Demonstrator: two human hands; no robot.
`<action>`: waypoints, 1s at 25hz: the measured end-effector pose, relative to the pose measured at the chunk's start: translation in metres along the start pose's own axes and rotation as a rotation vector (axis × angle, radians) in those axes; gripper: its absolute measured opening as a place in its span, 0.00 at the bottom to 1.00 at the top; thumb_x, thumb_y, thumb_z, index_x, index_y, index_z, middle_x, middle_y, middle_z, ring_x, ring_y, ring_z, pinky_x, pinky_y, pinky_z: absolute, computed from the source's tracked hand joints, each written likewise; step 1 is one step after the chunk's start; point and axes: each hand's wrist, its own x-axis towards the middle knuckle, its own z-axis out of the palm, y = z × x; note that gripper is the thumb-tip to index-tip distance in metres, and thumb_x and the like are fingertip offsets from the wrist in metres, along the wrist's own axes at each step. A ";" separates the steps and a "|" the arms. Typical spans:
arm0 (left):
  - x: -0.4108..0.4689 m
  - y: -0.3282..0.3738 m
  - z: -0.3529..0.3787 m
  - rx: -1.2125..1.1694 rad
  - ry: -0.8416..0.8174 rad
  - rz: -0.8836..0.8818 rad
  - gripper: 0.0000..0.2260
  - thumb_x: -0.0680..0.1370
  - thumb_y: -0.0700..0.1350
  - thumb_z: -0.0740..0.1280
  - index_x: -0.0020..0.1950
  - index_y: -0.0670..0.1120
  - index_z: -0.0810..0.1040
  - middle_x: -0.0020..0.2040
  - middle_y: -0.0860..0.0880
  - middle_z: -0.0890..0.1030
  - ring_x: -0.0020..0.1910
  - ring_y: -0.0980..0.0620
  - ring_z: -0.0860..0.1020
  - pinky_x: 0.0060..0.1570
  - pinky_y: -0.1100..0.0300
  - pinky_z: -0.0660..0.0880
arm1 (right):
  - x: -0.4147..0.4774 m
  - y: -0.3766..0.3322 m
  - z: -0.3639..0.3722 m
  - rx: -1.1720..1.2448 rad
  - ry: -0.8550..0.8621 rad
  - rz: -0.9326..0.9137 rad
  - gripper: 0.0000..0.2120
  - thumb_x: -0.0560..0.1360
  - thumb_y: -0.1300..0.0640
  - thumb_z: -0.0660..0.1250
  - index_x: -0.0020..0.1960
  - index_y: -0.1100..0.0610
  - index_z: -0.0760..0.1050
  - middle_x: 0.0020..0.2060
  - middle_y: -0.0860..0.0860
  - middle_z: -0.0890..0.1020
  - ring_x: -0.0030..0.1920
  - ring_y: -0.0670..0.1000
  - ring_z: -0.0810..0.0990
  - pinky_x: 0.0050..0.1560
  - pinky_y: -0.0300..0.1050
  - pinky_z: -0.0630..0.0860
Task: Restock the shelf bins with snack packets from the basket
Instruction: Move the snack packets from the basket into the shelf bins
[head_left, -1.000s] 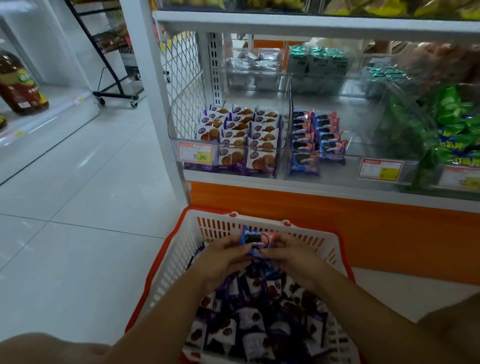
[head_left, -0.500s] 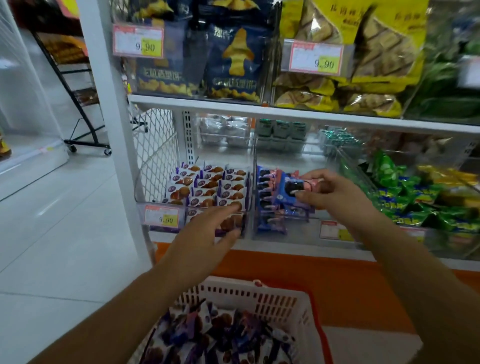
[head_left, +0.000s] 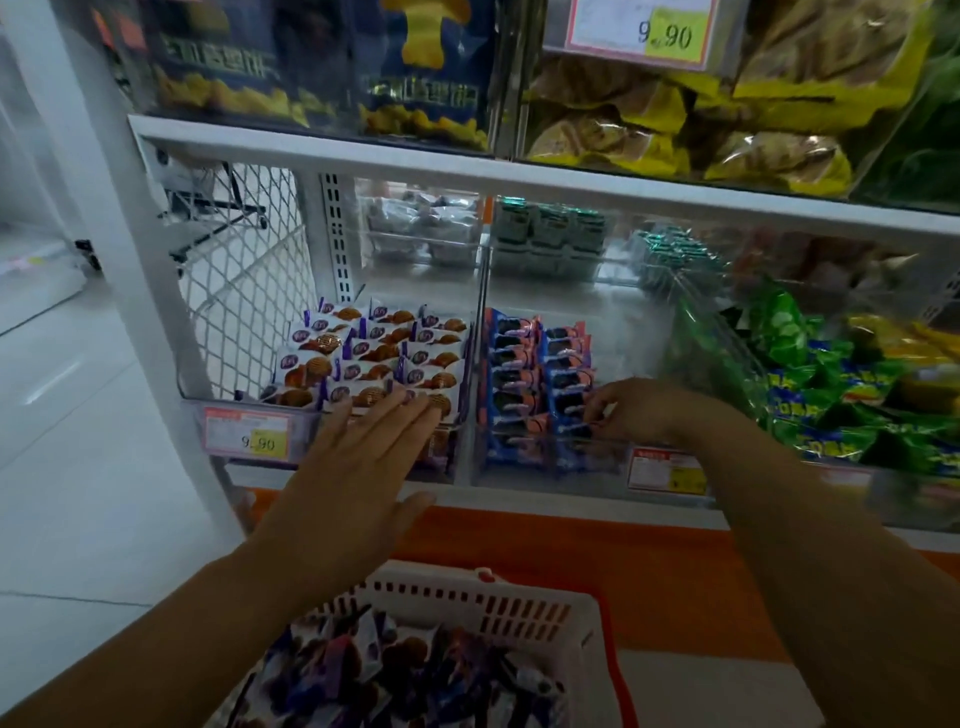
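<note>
A white basket (head_left: 519, 608) with a red rim stands on the floor below me, heaped with purple and blue snack packets (head_left: 395, 670). On the lower shelf, a clear bin (head_left: 462, 457) holds rows of purple-and-white cookie packets (head_left: 374, 353). Right of it, a second clear bin holds blue-and-pink packets (head_left: 540, 374). My left hand (head_left: 353, 467) is flat with straight fingers, fingertips at the front of the cookie bin. My right hand (head_left: 639, 410) reaches into the blue-packet bin, fingers curled, pinching a blue-and-pink packet (head_left: 574, 428) at the front of the right row.
Green and blue snack bags (head_left: 831, 395) fill the bin to the right. Big yellow and dark blue bags sit on the shelf above (head_left: 519, 171). Price tags (head_left: 249, 436) hang on the bin fronts. A white post (head_left: 135, 291) and wire mesh bound the shelf's left side.
My right hand has carried the blue-and-pink packet from above the bin down into the front of the right row. My left hand stretched flat toward the cookie bin. The view moved closer.
</note>
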 end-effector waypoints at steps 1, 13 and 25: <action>0.001 0.001 0.000 0.009 0.013 0.004 0.32 0.78 0.63 0.52 0.78 0.48 0.59 0.77 0.50 0.63 0.76 0.53 0.55 0.71 0.46 0.52 | 0.001 -0.001 0.001 0.010 -0.001 -0.014 0.06 0.74 0.53 0.71 0.50 0.50 0.77 0.54 0.51 0.77 0.49 0.49 0.73 0.41 0.37 0.69; 0.001 0.001 0.003 0.011 0.028 0.024 0.31 0.78 0.61 0.53 0.78 0.50 0.56 0.77 0.51 0.62 0.77 0.55 0.54 0.72 0.46 0.50 | 0.003 0.000 -0.003 0.226 -0.004 0.030 0.17 0.71 0.53 0.75 0.54 0.52 0.70 0.46 0.51 0.76 0.43 0.49 0.75 0.36 0.40 0.71; -0.026 0.002 -0.007 -0.229 0.192 0.027 0.21 0.79 0.51 0.58 0.71 0.49 0.70 0.67 0.52 0.73 0.67 0.54 0.69 0.68 0.62 0.61 | -0.044 -0.053 -0.025 0.450 0.286 -0.231 0.13 0.74 0.47 0.70 0.53 0.54 0.77 0.46 0.55 0.82 0.40 0.52 0.82 0.43 0.51 0.82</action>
